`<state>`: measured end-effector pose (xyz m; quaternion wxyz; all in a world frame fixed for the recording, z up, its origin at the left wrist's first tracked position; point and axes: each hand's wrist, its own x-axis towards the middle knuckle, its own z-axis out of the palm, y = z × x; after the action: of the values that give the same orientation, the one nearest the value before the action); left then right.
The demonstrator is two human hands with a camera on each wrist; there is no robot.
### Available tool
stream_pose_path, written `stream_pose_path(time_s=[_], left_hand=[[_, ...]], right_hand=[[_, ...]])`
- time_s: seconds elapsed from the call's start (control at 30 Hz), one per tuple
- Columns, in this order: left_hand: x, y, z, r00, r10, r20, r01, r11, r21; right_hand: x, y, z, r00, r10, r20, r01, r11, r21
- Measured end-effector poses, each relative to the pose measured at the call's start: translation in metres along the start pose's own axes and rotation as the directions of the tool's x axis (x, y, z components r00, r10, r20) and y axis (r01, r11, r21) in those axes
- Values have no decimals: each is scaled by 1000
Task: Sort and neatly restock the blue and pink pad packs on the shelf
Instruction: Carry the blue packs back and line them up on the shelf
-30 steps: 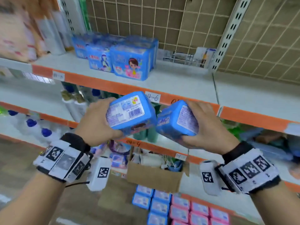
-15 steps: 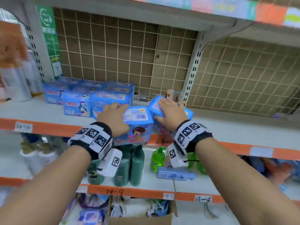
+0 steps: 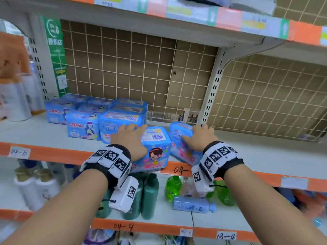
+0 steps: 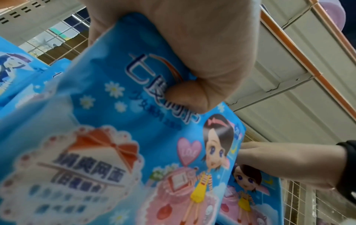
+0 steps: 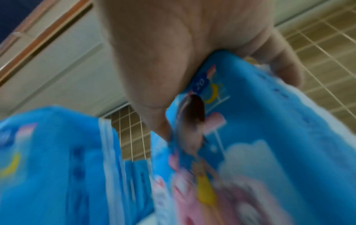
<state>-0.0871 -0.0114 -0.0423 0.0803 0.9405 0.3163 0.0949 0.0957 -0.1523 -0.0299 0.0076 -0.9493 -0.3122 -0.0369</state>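
Note:
My left hand (image 3: 131, 138) grips a blue pad pack (image 3: 155, 149) with a cartoon girl on its front, standing upright at the front edge of the grey shelf (image 3: 265, 156). In the left wrist view the thumb (image 4: 185, 94) presses on this blue pad pack (image 4: 115, 137). My right hand (image 3: 200, 138) grips a second blue pad pack (image 3: 180, 137) just to the right, turned slightly. The right wrist view shows fingers (image 5: 279, 64) curled over that pack's (image 5: 269, 137) top. A block of several blue pad packs (image 3: 99, 117) stands to the left.
White bottles (image 3: 16, 98) stand at the shelf's far left. A wire grid backs the shelf, with a white upright post (image 3: 212, 92) behind my right hand. The shelf below holds green bottles (image 3: 150, 195) and a lying blue bottle (image 3: 192, 206).
Both hands rose from waist height to the shelf with their packs. Since half a second ago both packs sit on the shelf's front edge, almost unmoved.

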Motion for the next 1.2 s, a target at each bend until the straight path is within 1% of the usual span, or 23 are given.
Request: stream_pose_path(time_s=[0.07, 0.2, 0.27, 0.33, 0.4, 0.43, 0.47, 0.5, 0.53, 0.6, 0.63, 0.67, 0.7, 0.73, 0.77, 0.8, 0.83, 0.9, 0.93, 1.0, 1.07, 1.13, 1.2], left_hand=[[0, -1, 1, 1000, 5, -2, -5, 1000, 0], [-1, -3, 1, 1000, 11, 8, -11, 1000, -5], [-2, -4, 0, 1000, 16, 9, -16, 1000, -7], [-2, -6, -1, 1000, 26, 1, -26, 1000, -15], [-4, -7, 0, 999, 33, -4, -33, 999, -14], [-5, -7, 2, 999, 32, -10, -32, 999, -10], [-7, -7, 3, 999, 32, -19, -32, 999, -6], [-8, -7, 4, 999, 38, -29, -38, 999, -6], [-9, -9, 4, 998, 49, -37, -49, 999, -7], [-13, -14, 4, 997, 71, -40, -72, 997, -23], [-15, -16, 3, 996, 80, -41, -82, 996, -39], [-17, -17, 2, 995, 90, -44, -93, 994, -57], [-19, -16, 2, 993, 103, -52, -106, 992, -73], [-20, -13, 1, 991, 120, -59, -125, 988, -89], [-20, -8, 1, 988, 144, -62, -150, 983, -106], [-19, 0, 1, 983, 173, -62, -180, 975, -133], [-17, 9, 2, 977, 204, -61, -212, 963, -169], [-13, 26, 5, 966, 247, -81, -260, 933, -249], [-11, 30, 7, 964, 243, -109, -265, 922, -284], [-8, 27, 12, 967, 187, -175, -235, 920, -314], [-5, 11, 20, 970, 109, -216, -162, 956, -243], [-1, -8, 28, 980, 22, -198, -50, 989, -139], [6, -24, 32, 988, -62, -138, 51, 995, -83]], right_hand=[[11, 0, -4, 998, -44, 55, 45, 999, -16], [23, -13, 9, 965, -256, 45, 249, 960, 124], [28, -17, 14, 951, -306, 36, 299, 945, 130], [34, -17, 13, 949, -315, 23, 314, 949, 42], [35, -19, 10, 950, -312, -30, 307, 945, -115], [34, -19, 10, 949, -309, -56, 299, 944, -142], [31, -19, 11, 951, -301, -73, 292, 950, -107], [27, -19, 11, 955, -282, -88, 284, 959, 11], [21, -19, 9, 960, -257, -112, 274, 945, 180], [8, -17, 4, 951, -222, -215, 299, 837, 458], [-1, -16, 0, 934, -224, -279, 343, 783, 519], [-12, -17, -4, 908, -254, -333, 403, 747, 529], [-23, -18, -7, 876, -322, -359, 473, 715, 514], [-34, -20, -9, 844, -410, -346, 536, 683, 497], [-44, -24, -11, 819, -497, -287, 572, 663, 483], [-52, -27, -10, 803, -562, -198, 583, 673, 455], [-57, -30, -7, 794, -597, -111, 588, 709, 390], [-58, -30, -4, 810, -586, -25, 578, 791, 202], [-57, -26, -6, 828, -560, -21, 557, 818, 145], [-52, -11, -12, 866, -496, -63, 500, 860, 103], [-43, 4, -19, 883, -447, -142, 463, 879, 113], [-33, 13, -23, 891, -417, -179, 444, 883, 154], [-26, 9, -22, 904, -407, -131, 424, 893, 154]])
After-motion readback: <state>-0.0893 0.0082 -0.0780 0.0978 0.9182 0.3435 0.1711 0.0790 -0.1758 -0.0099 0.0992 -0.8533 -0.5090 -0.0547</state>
